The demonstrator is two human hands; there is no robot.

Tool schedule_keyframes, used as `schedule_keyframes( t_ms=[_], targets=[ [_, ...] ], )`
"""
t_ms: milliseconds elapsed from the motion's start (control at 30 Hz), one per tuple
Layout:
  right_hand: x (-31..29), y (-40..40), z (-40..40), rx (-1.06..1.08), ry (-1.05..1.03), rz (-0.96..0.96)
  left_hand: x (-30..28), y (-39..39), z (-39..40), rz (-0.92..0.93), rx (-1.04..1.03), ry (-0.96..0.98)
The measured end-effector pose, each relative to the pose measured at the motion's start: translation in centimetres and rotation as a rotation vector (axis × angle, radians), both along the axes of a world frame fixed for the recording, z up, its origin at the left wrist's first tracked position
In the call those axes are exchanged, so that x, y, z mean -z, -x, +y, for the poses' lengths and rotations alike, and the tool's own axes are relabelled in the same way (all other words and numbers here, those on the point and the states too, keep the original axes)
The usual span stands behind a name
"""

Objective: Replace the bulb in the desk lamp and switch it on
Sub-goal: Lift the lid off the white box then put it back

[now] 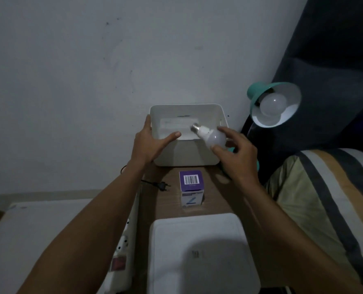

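Holding a bulb (pixel 213 137) by its round glass end, the right hand (pixel 235 153) is keeping it just above the near right corner of a white bin (pixel 165 112), its metal screw base pointing toward the wall. The left hand (pixel 148 144) is resting on the bin's left rim, fingers spread wide and gripping nothing but the edge, apparently steadying it. The desk lamp (pixel 272 102) is standing to the right of the bin, its teal shade tilted toward the camera with another bulb sitting in the socket, unlit. A purple and white bulb box (pixel 191 187) is standing on the wooden table (pixel 172 206) nearer the person, and a loose plug (pixel 162 185) is lying just left of it, so the lamp is probably not powered. Whether the held bulb is the old one going into the bin or the fresh one coming out is unclear to me. If old, the next move is releasing it gently, then plugging in.
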State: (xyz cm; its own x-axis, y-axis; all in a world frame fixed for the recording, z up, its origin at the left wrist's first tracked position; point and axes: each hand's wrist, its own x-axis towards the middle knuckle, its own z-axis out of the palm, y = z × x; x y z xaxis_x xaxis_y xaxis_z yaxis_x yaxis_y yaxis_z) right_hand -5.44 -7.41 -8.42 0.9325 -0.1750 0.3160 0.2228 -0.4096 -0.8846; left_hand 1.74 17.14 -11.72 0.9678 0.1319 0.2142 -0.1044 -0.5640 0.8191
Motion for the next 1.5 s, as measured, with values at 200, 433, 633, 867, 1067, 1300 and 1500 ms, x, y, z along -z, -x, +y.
schedule_keyframes(
  t_ms=[200,433,633,867,1067,1300,1500],
  targets=[
    [-1.5,-6.1,3.1,-0.005,0.195,0.022,-0.1,-0.1,0.1,0.011,-0.03,-0.03],
    [-0.6,-9.2,4.8,-0.129,0.367,0.227,0.3,-0.6,0.4,0.005,-0.02,-0.025],
    [-0.2,-10.5,4.8,-0.152,0.464,0.314,0.8,-1.0,0.5,0.01,-0.026,-0.058],
    [-1.1,-9.1,4.5,-0.105,0.419,0.23,-0.3,-0.8,0.6,0.111,0.013,-0.106],
    [-3.2,-5.7,2.0,-0.045,0.344,0.137,-1.9,2.5,1.2,0.173,0.002,-0.131],
    [-0.5,2.7,-0.8,0.037,0.203,0.193,1.6,13.6,-0.8,0.092,-0.176,-0.008],
    [5.7,11.0,-2.4,0.075,0.186,0.382,4.9,22.1,-3.1,0.248,-0.127,0.025]
  ],
)
